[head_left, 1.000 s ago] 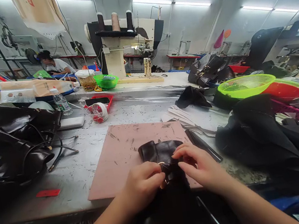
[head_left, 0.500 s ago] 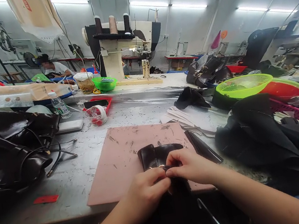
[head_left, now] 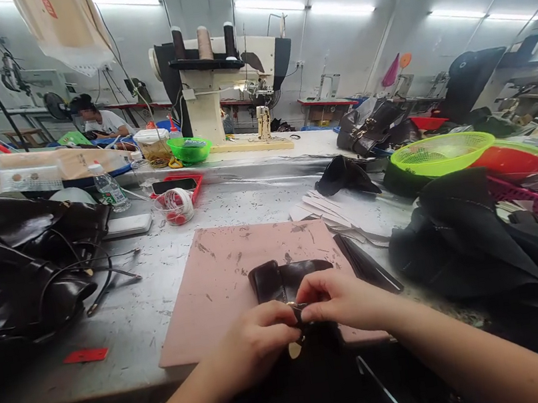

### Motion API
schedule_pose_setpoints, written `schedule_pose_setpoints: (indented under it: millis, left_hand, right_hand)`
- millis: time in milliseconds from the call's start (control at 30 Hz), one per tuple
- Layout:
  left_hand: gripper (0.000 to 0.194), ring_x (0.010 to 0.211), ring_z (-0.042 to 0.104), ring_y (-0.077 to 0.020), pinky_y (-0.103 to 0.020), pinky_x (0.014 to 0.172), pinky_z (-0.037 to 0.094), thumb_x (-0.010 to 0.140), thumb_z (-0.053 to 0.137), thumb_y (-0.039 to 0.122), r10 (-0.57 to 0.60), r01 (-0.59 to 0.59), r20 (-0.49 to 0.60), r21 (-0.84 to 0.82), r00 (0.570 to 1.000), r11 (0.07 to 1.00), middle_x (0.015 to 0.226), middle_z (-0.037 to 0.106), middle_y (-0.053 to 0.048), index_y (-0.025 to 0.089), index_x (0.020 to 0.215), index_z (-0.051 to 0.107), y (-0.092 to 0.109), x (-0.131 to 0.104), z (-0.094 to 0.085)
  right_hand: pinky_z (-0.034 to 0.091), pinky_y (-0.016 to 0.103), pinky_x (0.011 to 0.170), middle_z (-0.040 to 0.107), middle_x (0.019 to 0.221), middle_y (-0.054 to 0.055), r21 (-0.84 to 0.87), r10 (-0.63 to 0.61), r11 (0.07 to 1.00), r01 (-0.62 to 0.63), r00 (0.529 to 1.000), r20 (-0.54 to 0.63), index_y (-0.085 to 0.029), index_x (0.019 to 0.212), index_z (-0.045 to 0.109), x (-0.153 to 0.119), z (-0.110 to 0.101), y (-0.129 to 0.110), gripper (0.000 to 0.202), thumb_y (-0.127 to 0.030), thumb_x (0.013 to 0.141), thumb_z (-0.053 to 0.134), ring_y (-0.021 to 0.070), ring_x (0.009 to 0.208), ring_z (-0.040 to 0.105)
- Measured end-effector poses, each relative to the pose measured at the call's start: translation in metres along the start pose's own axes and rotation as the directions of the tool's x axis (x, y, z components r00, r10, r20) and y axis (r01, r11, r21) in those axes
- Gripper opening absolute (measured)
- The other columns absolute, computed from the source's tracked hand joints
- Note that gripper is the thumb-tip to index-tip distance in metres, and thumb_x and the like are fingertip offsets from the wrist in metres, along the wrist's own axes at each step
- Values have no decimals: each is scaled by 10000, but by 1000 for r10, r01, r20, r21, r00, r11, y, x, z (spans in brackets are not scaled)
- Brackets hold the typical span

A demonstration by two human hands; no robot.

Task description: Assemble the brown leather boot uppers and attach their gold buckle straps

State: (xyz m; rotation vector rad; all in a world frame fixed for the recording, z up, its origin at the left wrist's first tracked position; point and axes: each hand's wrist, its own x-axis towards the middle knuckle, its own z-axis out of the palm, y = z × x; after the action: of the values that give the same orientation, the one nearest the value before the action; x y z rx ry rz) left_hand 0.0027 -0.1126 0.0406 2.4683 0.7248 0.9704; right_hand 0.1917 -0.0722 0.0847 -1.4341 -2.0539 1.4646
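Observation:
A glossy dark brown leather piece (head_left: 267, 282), perhaps a boot upper, lies partly on the pink board (head_left: 221, 256) and drops toward me over the table edge. My left hand (head_left: 262, 337) is closed, its thumb and fingers pinching a narrow dark strap at a small gold-coloured buckle (head_left: 292, 304). From the right, my right hand (head_left: 331, 296) pinches the same spot, fingertips almost touching the left ones. They hide most of the strap. Below the left fingers shows a flat gold-coloured tag (head_left: 295, 349). The lower leather is too dark to make out.
Dark leather pieces (head_left: 18, 279) with thin straps are heaped at left; black pieces (head_left: 468, 246) crowd the right. Beyond the board are a red tray (head_left: 194, 192), paper strips (head_left: 325, 210) and a sewing machine (head_left: 203, 114). A person (head_left: 110, 123) sits far left.
My left hand has shifted slightly left and its fingers have loosened around the buckle area. The gold-coloured tag now shows clearly below it. My right hand stays pinched nearly in place.

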Motion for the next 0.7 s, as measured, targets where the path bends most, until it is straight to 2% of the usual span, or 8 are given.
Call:
schedule_pose_setpoints:
  millis: [100, 233, 300, 433, 500, 600, 700]
  left_hand:
    - [183, 754, 551, -112, -188, 661, 455, 839, 443, 98, -15, 12, 54, 63, 998, 998, 903, 593, -58, 135, 809, 620, 3, 0, 1]
    - [235, 738, 520, -126, -231, 687, 436, 870, 411, 126, 75, -89, 121, 109, 990, 990, 819, 587, -53, 126, 713, 585, 3, 3, -10]
    - [252, 738, 515, -133, -245, 684, 431, 874, 387, 115, 85, -102, 149, 114, 985, 988, 791, 580, -48, 131, 715, 581, 0, 1, -14]
    - [191, 713, 525, -113, -207, 616, 439, 857, 446, 138, -39, 31, 104, 81, 994, 996, 808, 550, -36, 156, 766, 613, -6, -9, -11]
    - [160, 717, 536, -111, -202, 603, 454, 847, 470, 140, -78, 78, 22, 0, 997, 997, 831, 536, -38, 171, 834, 626, -9, -14, -6]
    - [179, 732, 548, -103, -213, 633, 480, 848, 464, 115, -134, 117, -55, -241, 989, 963, 853, 510, -35, 192, 883, 622, -11, -19, 0]
    - [167, 821, 564, -122, -249, 719, 494, 848, 474, 110, -183, 146, -46, -432, 982, 890, 845, 492, -28, 197, 854, 616, -12, -20, 1]
  right_hand:
    - [354, 225, 546, 538, 662, -34, -42, -10, 999, 8, 999, -32, -177, 657, 554, 2, 4, -1, 168, -161, 564, 692, 119, 643, 477]
    - [347, 203, 527, 498, 578, -52, 173, 70, 982, -82, 995, 76, -154, 671, 540, 5, 4, -3, 154, -138, 594, 673, 86, 572, 454]
    - [348, 202, 532, 509, 571, -46, 207, 97, 972, -115, 990, 98, -145, 678, 546, 6, 2, -3, 138, -146, 614, 667, 84, 569, 460]
    - [349, 218, 534, 501, 598, -36, 31, 51, 998, -54, 996, 78, -154, 737, 580, 6, -3, 1, 83, -222, 703, 612, 95, 575, 448]
    - [371, 226, 561, 507, 654, -31, -16, -25, 999, 28, 991, 128, -170, 804, 585, 5, -7, 4, 97, -221, 722, 591, 104, 612, 459]
    - [401, 229, 614, 509, 708, -30, 48, -83, 996, 76, 979, 185, -179, 843, 568, 3, -9, 8, 178, -132, 675, 602, 109, 669, 481]
    - [398, 227, 609, 515, 685, -29, 33, -44, 999, 41, 994, 97, -176, 781, 561, 0, -6, 8, 116, -125, 681, 592, 112, 664, 485]
